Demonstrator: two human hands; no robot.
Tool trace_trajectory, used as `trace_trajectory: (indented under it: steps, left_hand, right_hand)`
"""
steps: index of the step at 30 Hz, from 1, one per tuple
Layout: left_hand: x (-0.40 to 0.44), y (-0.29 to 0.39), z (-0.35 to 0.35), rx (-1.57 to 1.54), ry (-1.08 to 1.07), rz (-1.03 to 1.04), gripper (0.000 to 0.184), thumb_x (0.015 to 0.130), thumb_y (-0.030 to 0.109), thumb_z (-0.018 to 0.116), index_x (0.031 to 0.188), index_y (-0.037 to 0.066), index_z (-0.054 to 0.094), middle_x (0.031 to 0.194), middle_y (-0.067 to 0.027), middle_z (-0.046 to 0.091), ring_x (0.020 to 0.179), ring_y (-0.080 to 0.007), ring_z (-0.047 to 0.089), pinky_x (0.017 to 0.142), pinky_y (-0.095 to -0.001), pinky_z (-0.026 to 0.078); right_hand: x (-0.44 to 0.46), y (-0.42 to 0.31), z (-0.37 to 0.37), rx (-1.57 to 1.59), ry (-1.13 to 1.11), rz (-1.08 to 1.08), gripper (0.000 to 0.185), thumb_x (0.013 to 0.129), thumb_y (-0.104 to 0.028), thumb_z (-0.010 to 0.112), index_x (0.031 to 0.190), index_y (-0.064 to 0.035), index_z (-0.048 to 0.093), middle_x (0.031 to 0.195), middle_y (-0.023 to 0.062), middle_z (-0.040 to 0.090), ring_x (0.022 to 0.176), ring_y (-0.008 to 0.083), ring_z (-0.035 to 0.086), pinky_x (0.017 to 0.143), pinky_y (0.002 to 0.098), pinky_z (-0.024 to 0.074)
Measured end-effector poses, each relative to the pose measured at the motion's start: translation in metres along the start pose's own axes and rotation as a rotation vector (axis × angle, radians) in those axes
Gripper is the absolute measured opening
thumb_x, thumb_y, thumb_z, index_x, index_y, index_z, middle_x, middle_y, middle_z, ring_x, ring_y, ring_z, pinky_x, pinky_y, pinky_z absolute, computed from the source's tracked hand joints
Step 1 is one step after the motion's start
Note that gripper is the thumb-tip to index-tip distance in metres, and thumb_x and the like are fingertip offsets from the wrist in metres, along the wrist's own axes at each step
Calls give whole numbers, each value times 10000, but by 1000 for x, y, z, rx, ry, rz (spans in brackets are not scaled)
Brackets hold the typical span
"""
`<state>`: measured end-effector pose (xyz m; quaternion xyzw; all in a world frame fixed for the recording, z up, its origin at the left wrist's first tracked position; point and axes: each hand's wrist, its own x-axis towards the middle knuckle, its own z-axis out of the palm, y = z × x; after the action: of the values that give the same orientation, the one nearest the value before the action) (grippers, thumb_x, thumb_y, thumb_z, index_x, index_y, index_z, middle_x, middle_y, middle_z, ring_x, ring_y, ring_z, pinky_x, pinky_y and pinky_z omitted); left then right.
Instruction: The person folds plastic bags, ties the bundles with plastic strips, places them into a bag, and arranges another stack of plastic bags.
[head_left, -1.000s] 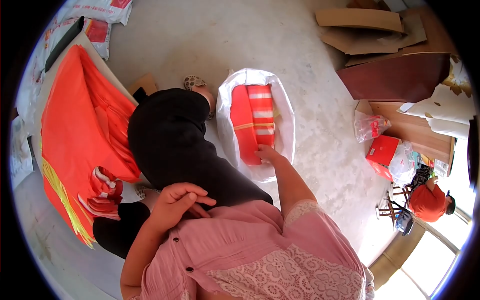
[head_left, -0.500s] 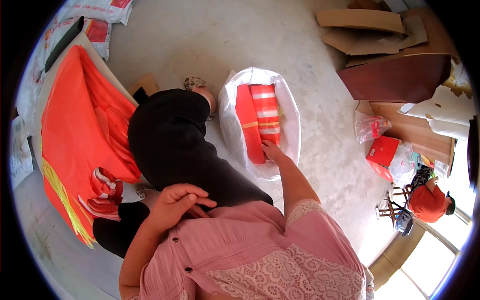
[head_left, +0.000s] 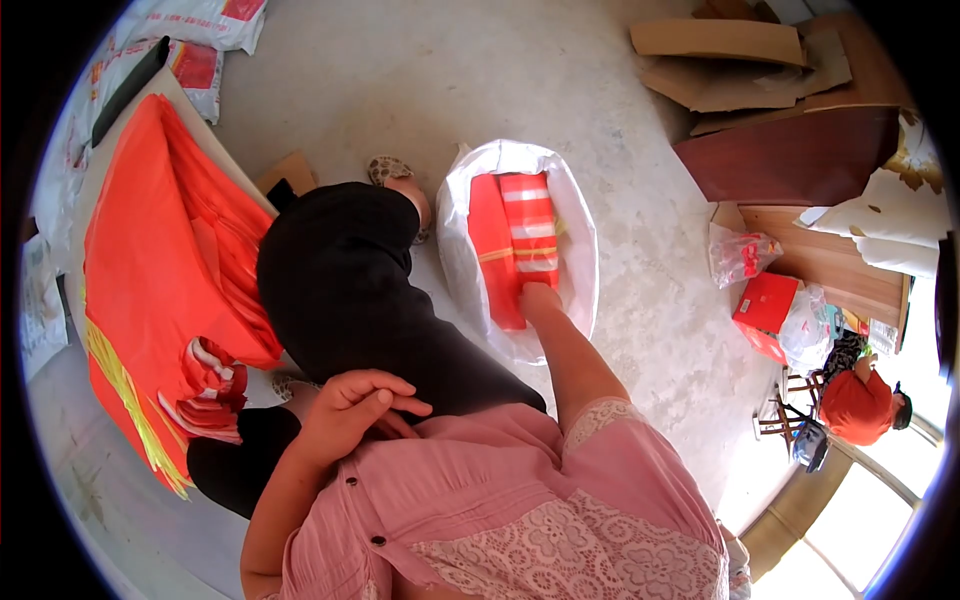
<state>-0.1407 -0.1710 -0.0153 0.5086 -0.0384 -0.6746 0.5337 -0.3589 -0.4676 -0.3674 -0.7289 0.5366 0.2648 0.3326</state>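
An open white sack (head_left: 455, 250) stands on the floor in front of me, with a plain red bundle (head_left: 490, 235) and a red-and-white striped bundle (head_left: 530, 215) side by side in it, a yellowish band across them. My right hand (head_left: 540, 298) reaches into the sack at the near end of the bundles; its fingers are hidden. My left hand (head_left: 365, 405) rests on my lap near the pink shirt, fingers loosely bent and apart, holding nothing. Red cloth (head_left: 165, 250) with yellow fringe (head_left: 130, 405) lies at the left beside my legs.
Printed bags (head_left: 190, 60) lie at the back left. Flattened cardboard (head_left: 720, 45) and a dark red board (head_left: 790, 155) are at the back right. Plastic bags and a red box (head_left: 767, 302) sit at the right, near another person (head_left: 858, 402) in red.
My right hand has gone deeper among the bundles, and its fingers have passed out of sight. The sack first shifted right, then slightly back. My left hand has stayed put.
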Motion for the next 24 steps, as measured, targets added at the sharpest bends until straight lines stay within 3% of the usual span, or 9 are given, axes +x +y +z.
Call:
trace_trajectory:
  steps: [3,6,9,12,18,21,23,24]
  left_hand:
    - [0,-1,-1,-16,-5,1,255,1110,121,507,1275,-16,644,1189,-223,756,902,-277,784,793,-344,634]
    - [0,-2,-1,-12,-7,-10,255,1110,118,507,1276,-17,645,1188,-225,755,909,-275,783,798,-343,633]
    - [1,1,-1,-8,0,-31,253,1109,111,505,1276,-16,647,1186,-224,756,910,-271,783,801,-342,632]
    - [1,0,-2,-13,1,-33,252,1109,101,502,1276,-15,650,1188,-219,757,911,-264,782,807,-342,633]
    - [2,0,-5,-22,-6,-44,254,1108,81,490,1274,-17,656,1194,-213,757,981,-243,767,854,-332,623]
    - [1,3,-3,-32,-12,-40,257,1106,74,487,1274,-20,658,1194,-213,757,1025,-239,757,886,-324,612]
    - [2,5,-3,-42,-15,-51,259,1105,71,486,1274,-22,659,1191,-211,758,1048,-239,751,904,-321,606]
    - [2,6,-2,-36,-13,-57,261,1105,70,486,1276,-22,659,1191,-211,758,1055,-240,749,908,-323,605]
  right_hand:
    - [-14,-18,-27,-289,-105,-181,282,999,-209,621,1239,-94,715,1292,161,702,1132,357,694,1013,443,535]
    - [-31,-39,-55,-274,104,-306,450,988,-187,642,1431,-123,603,1504,173,547,1297,373,603,1085,465,498]
    - [-44,-56,-86,-209,292,-434,675,978,-169,663,1604,-177,409,1705,167,256,1510,385,388,1191,460,415]
    - [-26,-64,-86,-419,305,-434,814,961,-137,684,1668,-213,288,1767,130,46,1610,386,174,1256,441,335]
    - [24,-65,-88,-584,78,-469,923,924,-60,710,1692,-198,217,1767,154,77,1607,397,189,1281,415,292]
    - [35,-62,-94,-464,-5,-479,929,910,-41,720,1688,-184,232,1762,165,102,1599,392,214,1282,405,293]
    - [62,-44,-80,-87,-71,-431,903,897,-29,724,1670,-172,280,1756,161,126,1594,378,232,1276,409,310]
    - [63,-43,-80,-63,-69,-427,882,895,-25,721,1660,-167,304,1753,158,138,1592,372,239,1274,411,315]
